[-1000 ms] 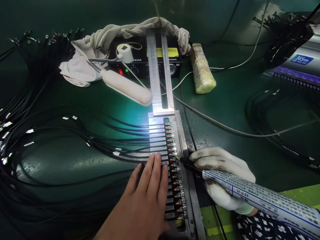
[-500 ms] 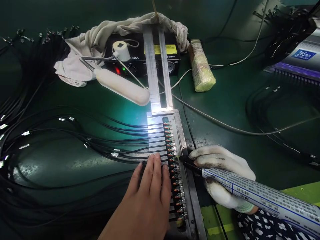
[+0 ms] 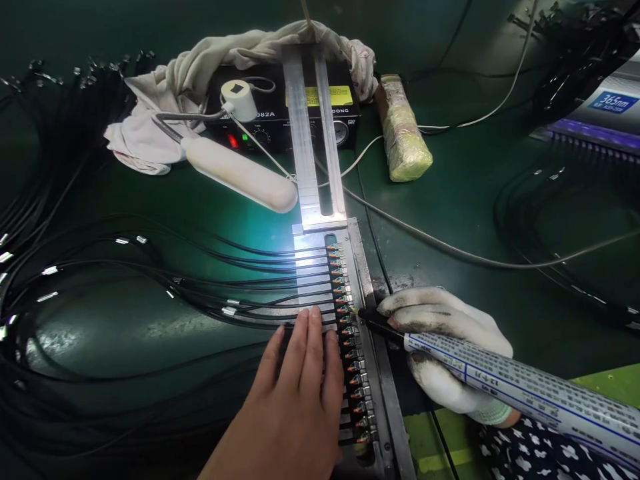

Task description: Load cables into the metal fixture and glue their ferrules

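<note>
My left hand point(image 3: 298, 393) is bare and lies flat, fingers stretched out, over black cables point(image 3: 280, 285) at the left side of a metal fixture point(image 3: 356, 250). A row of small cable connectors point(image 3: 355, 367) with orange and green bits sits along the fixture. In a white, smudged glove, my right hand point(image 3: 445, 319) is closed around a printed white adhesive tube point(image 3: 520, 393). The tube's black nozzle point(image 3: 383, 327) points left, with its tip beside a connector near the row's middle. Whether the tip touches the connector is too small to tell.
Behind the fixture stands a black control box point(image 3: 273, 137) with a cloth point(image 3: 200, 60) over it. A white lamp point(image 3: 240, 175) lights the fixture's far end. A wrapped block point(image 3: 407, 143), a 365nm UV unit point(image 3: 613, 107) and cable bundles point(image 3: 45, 167) lie around.
The view has shifted very slightly. The nozzle tip has moved a touch left and up, closer to the connectors; my left hand stays in place.
</note>
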The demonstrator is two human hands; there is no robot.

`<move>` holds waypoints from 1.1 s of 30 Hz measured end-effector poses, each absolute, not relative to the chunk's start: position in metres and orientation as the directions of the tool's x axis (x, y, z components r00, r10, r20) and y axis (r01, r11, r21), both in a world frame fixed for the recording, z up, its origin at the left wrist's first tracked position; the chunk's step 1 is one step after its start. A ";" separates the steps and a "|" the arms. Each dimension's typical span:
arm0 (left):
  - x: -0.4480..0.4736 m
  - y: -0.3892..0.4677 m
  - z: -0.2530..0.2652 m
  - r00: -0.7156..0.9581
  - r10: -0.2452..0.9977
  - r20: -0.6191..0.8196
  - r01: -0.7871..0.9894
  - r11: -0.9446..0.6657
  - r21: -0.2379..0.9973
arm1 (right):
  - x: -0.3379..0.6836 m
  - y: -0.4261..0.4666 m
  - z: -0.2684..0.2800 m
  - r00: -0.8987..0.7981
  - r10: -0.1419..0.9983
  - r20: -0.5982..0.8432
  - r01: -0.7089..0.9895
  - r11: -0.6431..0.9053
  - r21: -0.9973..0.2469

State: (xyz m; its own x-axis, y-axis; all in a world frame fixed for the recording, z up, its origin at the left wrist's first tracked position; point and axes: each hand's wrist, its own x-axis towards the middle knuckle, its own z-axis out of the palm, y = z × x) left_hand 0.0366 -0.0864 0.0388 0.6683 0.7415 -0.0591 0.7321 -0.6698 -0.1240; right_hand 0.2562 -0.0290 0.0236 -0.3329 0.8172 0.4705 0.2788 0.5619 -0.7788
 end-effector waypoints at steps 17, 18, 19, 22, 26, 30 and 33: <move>0.044 -0.089 0.047 0.608 0.773 -0.180 0.759 -0.633 -0.154 | 0.258 -0.031 0.025 -0.354 0.801 0.483 0.270 0.582 -0.767; 0.044 -0.089 0.047 0.608 0.773 -0.180 0.759 -0.633 -0.156 | 0.258 -0.030 0.025 -0.345 0.801 0.489 0.272 0.584 -0.765; 0.045 -0.089 0.046 0.610 0.772 -0.180 0.757 -0.635 -0.154 | 0.257 -0.030 0.025 -0.339 0.801 0.493 0.270 0.585 -0.765; 0.044 -0.089 0.045 0.613 0.771 -0.174 0.758 -0.636 -0.146 | 0.257 -0.031 0.025 -0.345 0.802 0.488 0.266 0.582 -0.769; 0.040 -0.091 0.044 0.621 0.770 -0.147 0.758 -0.637 -0.140 | 0.259 -0.039 0.029 -0.282 0.812 0.511 0.264 0.577 -0.773; 0.033 -0.097 0.044 0.696 0.713 -0.092 0.706 -0.702 -0.095 | 0.260 -0.049 0.035 -0.270 0.803 0.531 0.276 0.593 -0.756; 0.031 -0.100 0.045 0.709 0.698 -0.099 0.694 -0.716 -0.075 | 0.260 -0.051 0.032 -0.347 0.807 0.478 0.296 0.578 -0.761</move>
